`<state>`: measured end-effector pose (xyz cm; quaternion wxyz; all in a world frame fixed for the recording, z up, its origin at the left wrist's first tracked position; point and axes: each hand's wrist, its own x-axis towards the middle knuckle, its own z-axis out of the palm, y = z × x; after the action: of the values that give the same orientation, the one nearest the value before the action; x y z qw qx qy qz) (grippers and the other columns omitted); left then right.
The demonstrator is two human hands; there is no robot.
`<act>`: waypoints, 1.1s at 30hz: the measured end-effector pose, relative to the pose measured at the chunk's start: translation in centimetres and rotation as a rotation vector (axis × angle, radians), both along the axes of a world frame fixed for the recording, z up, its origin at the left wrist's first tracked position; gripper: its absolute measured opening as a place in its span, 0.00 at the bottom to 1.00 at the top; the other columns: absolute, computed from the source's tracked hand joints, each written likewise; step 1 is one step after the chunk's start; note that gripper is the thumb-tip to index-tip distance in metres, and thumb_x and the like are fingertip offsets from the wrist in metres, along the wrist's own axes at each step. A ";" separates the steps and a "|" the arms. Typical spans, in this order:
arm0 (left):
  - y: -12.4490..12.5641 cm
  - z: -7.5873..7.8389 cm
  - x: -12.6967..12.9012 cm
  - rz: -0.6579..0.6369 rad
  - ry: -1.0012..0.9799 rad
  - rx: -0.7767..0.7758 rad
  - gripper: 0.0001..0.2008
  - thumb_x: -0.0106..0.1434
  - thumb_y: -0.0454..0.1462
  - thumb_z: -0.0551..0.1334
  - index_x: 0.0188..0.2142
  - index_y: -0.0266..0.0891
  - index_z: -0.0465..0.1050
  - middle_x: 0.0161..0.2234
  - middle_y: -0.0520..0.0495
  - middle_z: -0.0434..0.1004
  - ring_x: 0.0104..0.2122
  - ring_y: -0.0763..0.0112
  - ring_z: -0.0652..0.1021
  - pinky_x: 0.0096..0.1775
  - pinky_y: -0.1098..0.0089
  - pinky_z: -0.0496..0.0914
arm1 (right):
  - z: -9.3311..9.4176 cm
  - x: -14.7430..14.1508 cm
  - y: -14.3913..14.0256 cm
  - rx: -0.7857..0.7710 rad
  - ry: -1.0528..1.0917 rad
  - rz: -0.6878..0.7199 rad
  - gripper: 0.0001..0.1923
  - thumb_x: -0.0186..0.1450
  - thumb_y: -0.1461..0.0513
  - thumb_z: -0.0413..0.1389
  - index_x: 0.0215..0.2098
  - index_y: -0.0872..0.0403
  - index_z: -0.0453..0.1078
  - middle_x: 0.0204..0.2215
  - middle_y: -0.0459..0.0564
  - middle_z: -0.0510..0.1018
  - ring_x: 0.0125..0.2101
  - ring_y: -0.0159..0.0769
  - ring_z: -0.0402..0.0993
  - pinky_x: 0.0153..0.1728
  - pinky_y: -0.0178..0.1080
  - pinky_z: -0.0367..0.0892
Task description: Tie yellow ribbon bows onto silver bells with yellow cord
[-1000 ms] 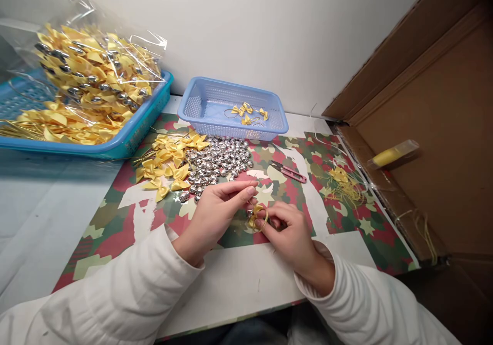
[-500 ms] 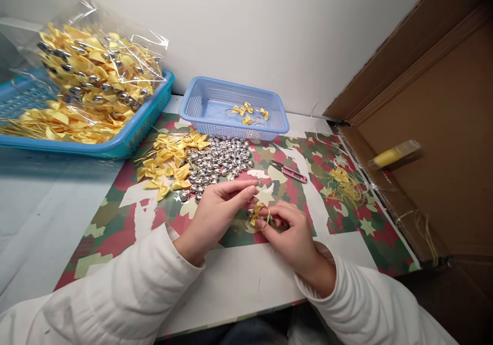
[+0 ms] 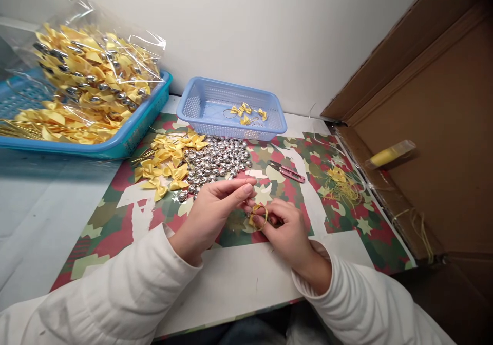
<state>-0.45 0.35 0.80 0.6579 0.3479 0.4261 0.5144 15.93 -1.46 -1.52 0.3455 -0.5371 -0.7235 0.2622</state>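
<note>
Mat (image 3: 127, 216): camouflage print, green, red and cream with star shapes. Loose ribbon bows (image 3: 169, 161): yellow satin. Bells (image 3: 221, 163): shiny silver. Small mesh basket (image 3: 231, 110): pale blue. Large tray (image 3: 115, 145): brighter blue, holding a clear bag (image 3: 92, 62) of yellow bows. Thread snips (image 3: 287, 172): pinkish red. Sleeves (image 3: 127, 288): white. Box (image 3: 435, 119): brown cardboard. Spool (image 3: 387, 155): yellow.
</note>
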 end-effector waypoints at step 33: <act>0.5 1.1 -0.3 0.037 -0.249 -0.036 0.10 0.48 0.39 0.72 0.32 0.40 0.81 0.24 0.52 0.76 0.22 0.80 0.74 0.26 0.79 0.71 | -0.1 -0.1 0.2 -0.023 -0.001 0.001 0.08 0.60 0.65 0.58 0.23 0.55 0.72 0.16 0.39 0.58 0.21 0.27 0.59 0.29 0.35 0.52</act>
<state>-0.75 0.83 1.85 0.7021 0.2615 0.3567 0.5581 15.82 -1.23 -1.63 0.3391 -0.5408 -0.7207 0.2703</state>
